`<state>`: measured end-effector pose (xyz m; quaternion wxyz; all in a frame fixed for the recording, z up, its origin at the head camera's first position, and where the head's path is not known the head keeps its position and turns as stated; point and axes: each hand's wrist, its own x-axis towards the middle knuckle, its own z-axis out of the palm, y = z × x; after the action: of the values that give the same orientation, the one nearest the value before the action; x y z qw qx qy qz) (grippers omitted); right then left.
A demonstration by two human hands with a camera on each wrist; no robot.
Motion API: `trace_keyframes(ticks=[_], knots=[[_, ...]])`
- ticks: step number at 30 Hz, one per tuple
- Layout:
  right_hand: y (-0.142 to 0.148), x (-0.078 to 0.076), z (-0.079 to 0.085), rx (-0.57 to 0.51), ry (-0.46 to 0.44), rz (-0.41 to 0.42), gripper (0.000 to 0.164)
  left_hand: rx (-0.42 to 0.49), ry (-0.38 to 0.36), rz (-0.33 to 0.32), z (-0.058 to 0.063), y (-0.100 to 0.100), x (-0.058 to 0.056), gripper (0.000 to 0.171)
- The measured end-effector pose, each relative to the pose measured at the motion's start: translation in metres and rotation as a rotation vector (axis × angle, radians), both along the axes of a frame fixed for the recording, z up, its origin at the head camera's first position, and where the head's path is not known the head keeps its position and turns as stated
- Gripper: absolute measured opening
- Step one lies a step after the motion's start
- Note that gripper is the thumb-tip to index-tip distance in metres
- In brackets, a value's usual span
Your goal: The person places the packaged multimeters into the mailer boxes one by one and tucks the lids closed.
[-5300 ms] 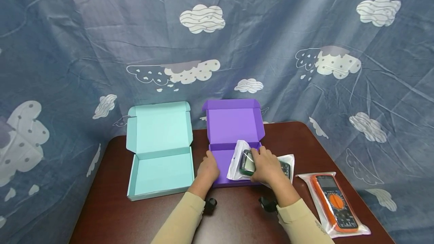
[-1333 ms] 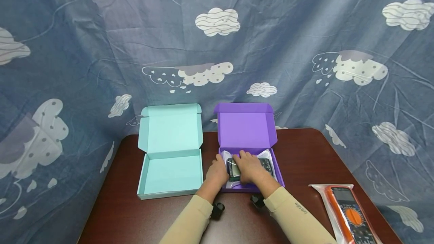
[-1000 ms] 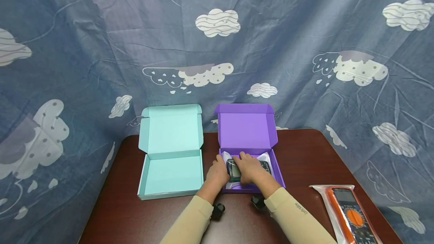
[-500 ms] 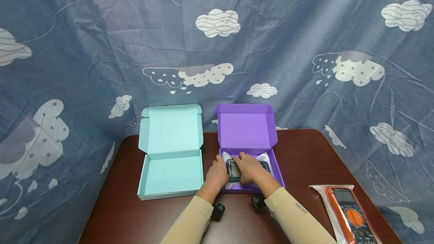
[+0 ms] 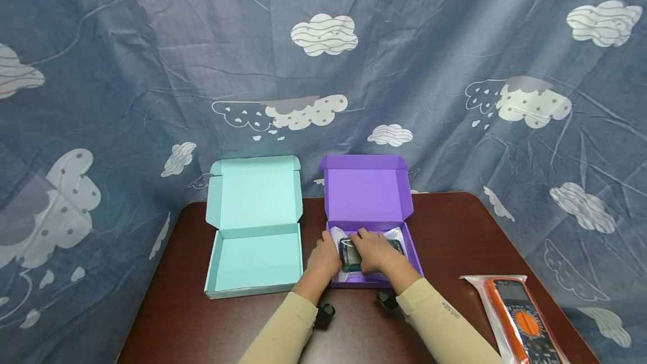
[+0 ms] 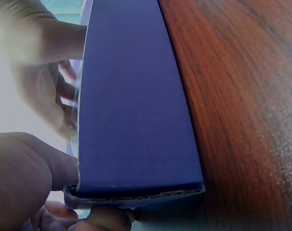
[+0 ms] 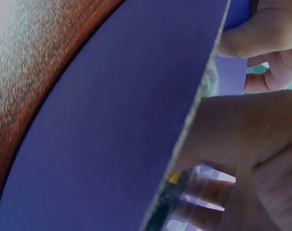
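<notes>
In the head view, a dark green multimeter [image 5: 350, 256] in a clear plastic bag lies inside the open purple box [image 5: 368, 195]. My right hand [image 5: 375, 253] reaches over the meter and grips it across its middle, covering much of its face. At the box's left wall, my left hand [image 5: 323, 258] holds on. The left wrist view has its thumb [image 6: 59, 168] inside the front corner and fingers outside. In the right wrist view, the front wall [image 7: 112, 106] partly hides the right fingers and the meter [image 7: 160, 211].
An open turquoise box [image 5: 255, 260] stands to the left. An orange multimeter [image 5: 523, 316] in a clear bag lies at the right, near the table's edge. Behind the brown table [image 5: 440, 229] hangs a blue cloud-patterned cloth [image 5: 434, 32].
About five seconds ago the green multimeter's bag stuck out over the purple box's right side; now it lies within the walls. During the last second the hands have barely moved.
</notes>
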<state>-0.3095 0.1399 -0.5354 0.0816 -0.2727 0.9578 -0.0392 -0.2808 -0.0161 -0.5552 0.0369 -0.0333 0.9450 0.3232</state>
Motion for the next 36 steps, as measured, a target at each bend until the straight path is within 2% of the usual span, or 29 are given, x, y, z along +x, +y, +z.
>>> trace_keyframes(ticks=[10,13,20,36], knots=[[0.003,0.002,0.006,-0.006,-0.043,-0.023,0.083,-0.005,-0.004,0.006,-0.001,-0.001,0.001,0.076],[0.003,0.001,0.006,-0.003,-0.033,-0.037,0.08,-0.006,-0.006,0.006,-0.001,-0.001,0.0,0.078],[0.001,0.001,-0.003,0.004,-0.019,-0.074,0.09,0.0,-0.012,0.004,-0.001,-0.001,0.002,0.076],[0.001,0.001,-0.002,-0.016,0.0,-0.069,0.092,-0.016,-0.015,0.002,0.001,0.001,0.0,0.074]])
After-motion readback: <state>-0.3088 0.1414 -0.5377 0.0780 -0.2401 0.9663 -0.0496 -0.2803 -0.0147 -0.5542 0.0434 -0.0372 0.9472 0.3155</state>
